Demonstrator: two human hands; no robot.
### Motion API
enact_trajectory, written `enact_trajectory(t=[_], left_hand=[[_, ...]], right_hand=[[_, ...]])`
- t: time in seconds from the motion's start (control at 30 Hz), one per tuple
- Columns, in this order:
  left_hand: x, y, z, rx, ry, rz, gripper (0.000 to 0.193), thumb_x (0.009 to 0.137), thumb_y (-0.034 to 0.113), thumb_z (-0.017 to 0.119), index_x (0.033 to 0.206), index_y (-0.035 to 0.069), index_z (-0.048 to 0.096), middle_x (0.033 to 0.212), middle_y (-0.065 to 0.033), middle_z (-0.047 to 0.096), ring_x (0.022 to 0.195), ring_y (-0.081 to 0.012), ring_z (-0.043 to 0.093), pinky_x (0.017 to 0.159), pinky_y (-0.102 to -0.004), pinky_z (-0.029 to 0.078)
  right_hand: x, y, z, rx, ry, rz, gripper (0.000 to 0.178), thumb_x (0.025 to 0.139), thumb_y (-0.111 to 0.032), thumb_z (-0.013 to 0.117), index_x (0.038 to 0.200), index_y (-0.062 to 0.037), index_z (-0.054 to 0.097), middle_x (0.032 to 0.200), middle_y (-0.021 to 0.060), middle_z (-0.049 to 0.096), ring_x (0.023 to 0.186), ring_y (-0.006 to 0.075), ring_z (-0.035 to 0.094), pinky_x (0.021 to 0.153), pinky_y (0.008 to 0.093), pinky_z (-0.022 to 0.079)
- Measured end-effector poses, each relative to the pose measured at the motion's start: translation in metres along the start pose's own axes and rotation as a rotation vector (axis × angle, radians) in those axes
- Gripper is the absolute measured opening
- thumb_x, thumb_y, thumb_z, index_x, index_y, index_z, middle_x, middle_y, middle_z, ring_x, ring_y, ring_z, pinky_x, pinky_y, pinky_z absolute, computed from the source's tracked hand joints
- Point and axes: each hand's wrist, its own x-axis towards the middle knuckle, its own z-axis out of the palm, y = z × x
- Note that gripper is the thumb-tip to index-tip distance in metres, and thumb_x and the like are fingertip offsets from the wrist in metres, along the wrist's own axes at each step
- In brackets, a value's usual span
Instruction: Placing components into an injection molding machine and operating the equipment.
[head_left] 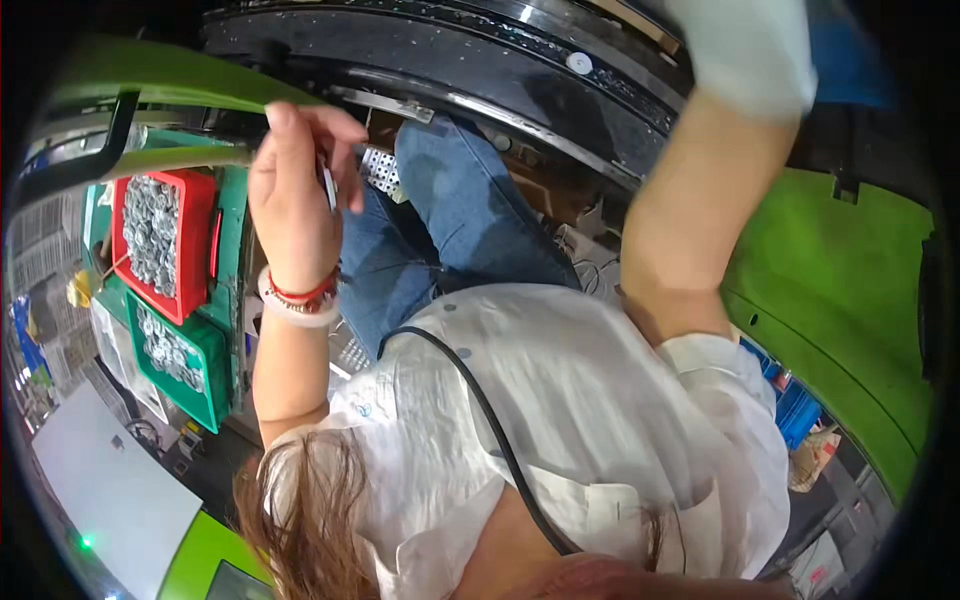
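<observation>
My left hand (295, 190) is raised at the upper left, wrist up, with red and white bands on it. Its fingers pinch a small thin metal part (328, 186), seen edge-on. The hand is just below the green machine guard (180, 75) and near the rim of a black round machine table (480, 70). My right arm reaches up at the upper right. My right hand (748, 48) is in a white glove at the top edge, partly cut off, and its grip does not show. My white shirt and blue jeans fill the middle.
A red bin (197, 245) full of small metal parts stands at the left, with a green bin (210, 385) of similar parts below it. A green machine cover (840, 290) curves along the right. A grey cabinet top (110, 480) lies at the lower left.
</observation>
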Motion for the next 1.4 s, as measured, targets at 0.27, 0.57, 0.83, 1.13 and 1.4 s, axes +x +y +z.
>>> enact_trajectory(t=[0.27,0.57,0.83,1.13,1.4], left_hand=[[-0.063,-0.092,-0.127,-0.274,0.523,-0.407,0.044,0.096,0.041,0.047,0.063,0.012,0.043,0.058,0.0042,0.035,0.047,-0.0075,0.033,0.046,-0.0233,0.029],[-0.090,-0.156,-0.205,0.628,0.700,-0.122,0.041,0.097,0.029,0.047,0.061,0.010,0.045,0.051,0.0055,0.036,0.043,-0.0031,0.030,0.040,-0.0217,0.022],[-0.082,-0.165,-0.215,0.675,0.603,0.010,0.043,0.098,0.022,0.044,0.057,0.010,0.040,0.055,0.0026,0.035,0.044,-0.0058,0.031,0.040,-0.0221,0.022],[-0.053,-0.163,-0.198,0.690,0.429,0.188,0.040,0.089,0.004,0.057,0.060,0.006,0.030,0.062,0.0016,0.028,0.057,-0.0084,0.025,0.052,-0.0259,0.024],[-0.081,-0.132,-0.158,0.573,0.434,0.170,0.013,0.088,0.012,0.062,0.092,0.000,0.064,0.075,0.0010,0.059,0.068,-0.0057,0.051,0.063,-0.0206,0.043]], right_hand=[[-0.237,0.123,0.029,-0.431,-0.494,1.209,0.023,0.089,-0.023,0.054,0.097,-0.0033,0.064,0.081,0.0064,0.064,0.070,0.0144,0.060,0.066,0.0276,0.048],[-0.313,0.476,0.050,-0.857,-0.379,0.967,0.032,0.089,-0.029,0.047,0.111,-0.0097,0.061,0.107,0.0205,0.062,0.101,0.0315,0.059,0.083,0.0366,0.048],[-0.239,0.460,0.110,-0.626,-0.368,0.922,0.031,0.091,-0.030,0.048,0.108,-0.0083,0.061,0.108,0.0160,0.062,0.098,0.0287,0.061,0.081,0.0361,0.049],[-0.328,0.387,0.058,-0.777,-0.338,0.964,0.030,0.092,-0.031,0.049,0.105,-0.0067,0.061,0.110,0.0109,0.063,0.095,0.0257,0.063,0.078,0.0355,0.050],[-0.195,0.063,0.107,-0.324,-0.114,0.406,0.014,0.088,-0.014,0.057,0.090,-0.0017,0.065,0.091,0.0094,0.065,0.071,0.0179,0.059,0.066,0.0317,0.048]])
